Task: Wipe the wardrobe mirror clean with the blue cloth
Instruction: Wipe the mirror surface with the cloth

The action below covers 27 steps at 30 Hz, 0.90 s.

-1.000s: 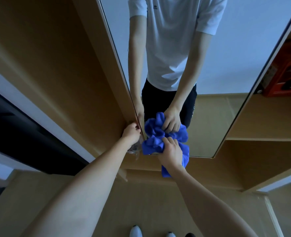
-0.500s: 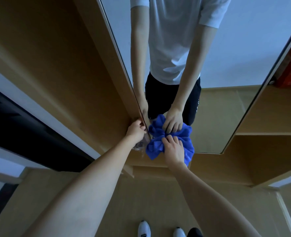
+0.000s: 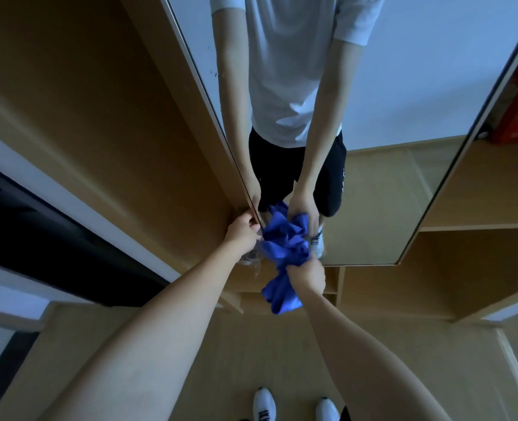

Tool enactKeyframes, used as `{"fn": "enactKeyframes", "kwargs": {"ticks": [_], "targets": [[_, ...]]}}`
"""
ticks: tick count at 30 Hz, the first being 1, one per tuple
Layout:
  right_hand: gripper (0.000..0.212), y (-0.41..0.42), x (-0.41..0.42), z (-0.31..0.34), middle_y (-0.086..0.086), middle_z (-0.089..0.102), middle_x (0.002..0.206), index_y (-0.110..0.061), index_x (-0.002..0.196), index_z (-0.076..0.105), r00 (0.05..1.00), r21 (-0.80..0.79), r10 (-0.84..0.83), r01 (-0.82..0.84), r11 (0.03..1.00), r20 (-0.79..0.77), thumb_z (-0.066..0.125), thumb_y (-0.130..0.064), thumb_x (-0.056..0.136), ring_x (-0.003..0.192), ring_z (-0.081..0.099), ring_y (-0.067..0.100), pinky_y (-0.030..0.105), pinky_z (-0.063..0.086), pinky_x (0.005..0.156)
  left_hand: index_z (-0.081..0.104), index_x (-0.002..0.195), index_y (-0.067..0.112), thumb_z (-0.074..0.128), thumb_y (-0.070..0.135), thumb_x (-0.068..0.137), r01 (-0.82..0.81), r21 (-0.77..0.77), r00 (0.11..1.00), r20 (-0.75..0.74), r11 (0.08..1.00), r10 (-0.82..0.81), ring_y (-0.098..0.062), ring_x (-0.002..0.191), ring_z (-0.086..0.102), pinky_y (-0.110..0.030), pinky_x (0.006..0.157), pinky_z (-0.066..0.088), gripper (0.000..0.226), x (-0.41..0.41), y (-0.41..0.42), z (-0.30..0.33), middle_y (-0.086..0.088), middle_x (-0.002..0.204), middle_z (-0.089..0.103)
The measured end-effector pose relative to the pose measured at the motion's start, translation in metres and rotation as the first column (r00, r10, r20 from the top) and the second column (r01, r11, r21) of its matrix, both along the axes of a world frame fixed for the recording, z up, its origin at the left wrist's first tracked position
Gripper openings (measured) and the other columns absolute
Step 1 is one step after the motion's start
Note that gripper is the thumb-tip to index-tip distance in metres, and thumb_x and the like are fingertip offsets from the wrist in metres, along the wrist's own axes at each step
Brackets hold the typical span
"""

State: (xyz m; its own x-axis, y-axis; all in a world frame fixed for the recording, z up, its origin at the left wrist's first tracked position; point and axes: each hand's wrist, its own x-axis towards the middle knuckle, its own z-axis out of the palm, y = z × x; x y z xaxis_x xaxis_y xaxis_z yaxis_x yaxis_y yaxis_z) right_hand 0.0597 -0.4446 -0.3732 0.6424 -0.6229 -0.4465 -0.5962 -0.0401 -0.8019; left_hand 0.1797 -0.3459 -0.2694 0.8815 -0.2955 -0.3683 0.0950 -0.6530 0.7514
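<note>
The right hand [image 3: 307,273] has its fingers curled tight round the bunched cloth [image 3: 285,247], gripping it near the middle so that one crumpled mass of blue pushes up against the glass and a loose tail hangs below the wrist. The cloth meets the mirror [image 3: 388,189] at its lower left corner, just above the bottom edge, where its own reflection bunches against it. The left hand [image 3: 241,233] is just beside the cloth, at the mirror's left edge; its fingers are curled in and seem to hold something small and clear with a glint to it, though what it is cannot be told, and the fingertips are partly hidden against the frame. Both forearms reach forward from the bottom of the view, bare to past the elbow. The mirror is a tall panel set in a wooden wardrobe [image 3: 105,110], its frame slim and dark, and it reflects a person in a white T-shirt and dark shorts with both arms stretched down. A few small specks show on the glass near the upper left. To the right of the mirror are open wooden shelves [image 3: 476,232]. Below, on the pale wood floor [image 3: 221,360], are the toes of two white shoes [image 3: 263,404].
</note>
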Motion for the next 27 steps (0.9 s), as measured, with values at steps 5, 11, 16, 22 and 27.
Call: {"fn": "enactKeyframes", "kwargs": {"ticks": [5, 11, 16, 22, 27], "targets": [[0.040, -0.046, -0.019, -0.011, 0.009, 0.065, 0.108, -0.017, 0.118, 0.054, 0.919, 0.197, -0.387, 0.394, 0.898, -0.075, 0.059, -0.017, 0.079, 0.096, 0.062, 0.033, 0.036, 0.049, 0.084, 0.037, 0.150, 0.038, 0.042, 0.010, 0.105, 0.018, -0.008, 0.999, 0.033, 1.000, -0.018, -0.020, 0.102, 0.069, -0.033, 0.087, 0.055, 0.052, 0.000, 0.001, -0.008, -0.003, 0.140, 0.055], [0.045, -0.057, -0.042, -0.015, 0.017, 0.063, 0.111, -0.010, 0.121, 0.048, 0.889, 0.128, -0.433, 0.451, 0.883, -0.148, 0.063, -0.018, 0.079, 0.103, 0.061, 0.038, 0.036, 0.046, 0.081, 0.031, 0.147, 0.053, 0.038, 0.003, 0.104, -0.030, -0.078, 0.999, 0.018, 0.996, 0.031, -0.016, 0.113, 0.065, -0.016, 0.061, 0.054, 0.067, -0.003, -0.003, -0.011, 0.005, 0.130, 0.052], [0.032, -0.013, -0.025, -0.003, 0.005, 0.066, 0.091, -0.019, 0.107, 0.054, 0.980, 0.185, -0.199, 0.197, 0.963, -0.005, 0.064, -0.016, 0.077, 0.081, 0.061, 0.026, 0.030, 0.046, 0.071, 0.035, 0.149, 0.043, 0.038, 0.008, 0.105, -0.061, -0.019, 0.998, 0.034, 0.998, 0.061, -0.015, 0.100, 0.069, -0.034, 0.083, 0.059, 0.056, 0.001, -0.004, -0.016, 0.002, 0.130, 0.057], [0.027, -0.001, -0.011, 0.003, 0.001, 0.064, 0.089, -0.018, 0.105, 0.055, 0.983, 0.247, -0.165, 0.139, 0.959, 0.087, 0.065, -0.017, 0.080, 0.085, 0.062, 0.024, 0.029, 0.045, 0.073, 0.043, 0.145, 0.031, 0.041, 0.011, 0.104, -0.052, 0.016, 0.998, 0.040, 0.999, 0.051, -0.016, 0.099, 0.069, -0.045, 0.093, 0.056, 0.045, 0.006, -0.002, -0.022, -0.001, 0.126, 0.059], [0.030, -0.055, -0.034, -0.008, 0.007, 0.063, 0.096, -0.018, 0.110, 0.057, 0.885, 0.185, -0.466, 0.456, 0.870, 0.008, 0.065, -0.022, 0.081, 0.097, 0.062, 0.032, 0.031, 0.045, 0.082, 0.050, 0.138, 0.031, 0.046, 0.012, 0.103, -0.057, 0.034, 0.995, 0.083, 0.998, 0.054, -0.023, 0.106, 0.066, -0.049, 0.094, 0.055, 0.040, 0.009, -0.004, -0.027, -0.004, 0.122, 0.061]]}}
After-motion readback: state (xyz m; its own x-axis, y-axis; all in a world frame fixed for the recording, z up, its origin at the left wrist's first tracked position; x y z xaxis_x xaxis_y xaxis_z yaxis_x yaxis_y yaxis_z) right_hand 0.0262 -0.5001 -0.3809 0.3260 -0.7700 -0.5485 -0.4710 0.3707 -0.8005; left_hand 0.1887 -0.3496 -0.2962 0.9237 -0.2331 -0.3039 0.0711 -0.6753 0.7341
